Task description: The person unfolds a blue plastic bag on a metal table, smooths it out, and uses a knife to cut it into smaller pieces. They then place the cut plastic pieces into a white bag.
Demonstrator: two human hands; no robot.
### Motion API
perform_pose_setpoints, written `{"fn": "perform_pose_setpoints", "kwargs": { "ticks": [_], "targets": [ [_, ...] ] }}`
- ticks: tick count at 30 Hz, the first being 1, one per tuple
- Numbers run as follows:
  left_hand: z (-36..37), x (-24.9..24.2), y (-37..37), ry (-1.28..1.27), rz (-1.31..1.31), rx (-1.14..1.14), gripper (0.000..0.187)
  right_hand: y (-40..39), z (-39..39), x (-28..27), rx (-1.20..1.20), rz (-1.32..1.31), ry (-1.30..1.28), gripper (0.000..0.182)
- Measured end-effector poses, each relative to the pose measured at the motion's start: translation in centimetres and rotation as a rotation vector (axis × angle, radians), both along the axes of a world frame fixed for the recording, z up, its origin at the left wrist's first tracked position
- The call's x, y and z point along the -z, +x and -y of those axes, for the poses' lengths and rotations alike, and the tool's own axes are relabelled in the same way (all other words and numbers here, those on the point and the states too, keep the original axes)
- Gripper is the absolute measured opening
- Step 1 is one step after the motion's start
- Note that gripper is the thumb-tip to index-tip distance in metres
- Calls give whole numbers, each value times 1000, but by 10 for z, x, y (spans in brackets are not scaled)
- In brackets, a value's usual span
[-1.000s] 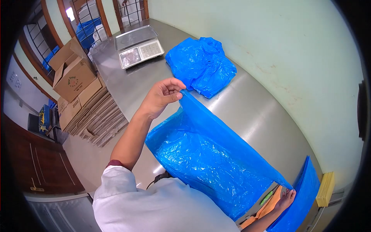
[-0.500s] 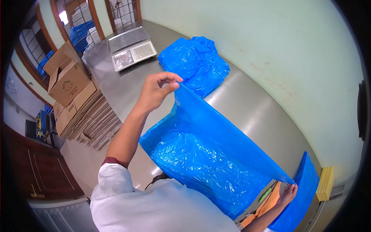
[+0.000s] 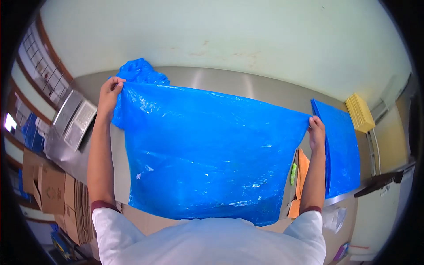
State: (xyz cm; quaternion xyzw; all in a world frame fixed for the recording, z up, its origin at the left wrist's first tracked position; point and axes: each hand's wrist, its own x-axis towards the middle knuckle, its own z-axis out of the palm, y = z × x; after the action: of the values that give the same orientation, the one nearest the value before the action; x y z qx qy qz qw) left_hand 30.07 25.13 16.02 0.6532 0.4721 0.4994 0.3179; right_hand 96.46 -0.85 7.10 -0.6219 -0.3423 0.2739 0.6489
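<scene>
A large blue plastic sheet or bag (image 3: 212, 150) is stretched between my hands over the steel table, its lower edge hanging toward my body. My left hand (image 3: 110, 95) pinches its far left corner. At the far right corner, my right hand (image 3: 316, 131) pinches it too. Behind my left hand lies a crumpled heap of blue plastic (image 3: 142, 71), partly covered by the sheet. Close to my right forearm are an orange cloth (image 3: 302, 172) and a small green object (image 3: 293, 173) whose kind I cannot make out.
A flat stack of blue plastic (image 3: 343, 148) lies on the table's (image 3: 265, 90) right side, beside a yellow stack (image 3: 360, 112). A weighing scale (image 3: 76, 118) stands at the left. Below it are a cardboard box (image 3: 46, 187) and flattened cartons (image 3: 80, 212). A wall rises behind the table.
My view has swung to the right and levelled. The blue plastic, slack and folded open before, now spreads flat and taut between my hands. Both hands keep hold of its corners.
</scene>
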Motion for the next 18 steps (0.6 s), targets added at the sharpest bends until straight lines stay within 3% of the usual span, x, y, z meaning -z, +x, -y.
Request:
{"fn": "perform_pose_setpoints", "kwargs": {
  "ticks": [5,10,18],
  "targets": [
    [-59,41,17,-140,-21,-42,6,8,-39,22,2,-23,-126,12],
    [-113,111,24,-285,-63,-98,8,17,-71,74,21,-26,-239,15],
    [-141,189,19,-244,-232,-179,12,16,-98,130,124,68,-445,13]
  ]
}}
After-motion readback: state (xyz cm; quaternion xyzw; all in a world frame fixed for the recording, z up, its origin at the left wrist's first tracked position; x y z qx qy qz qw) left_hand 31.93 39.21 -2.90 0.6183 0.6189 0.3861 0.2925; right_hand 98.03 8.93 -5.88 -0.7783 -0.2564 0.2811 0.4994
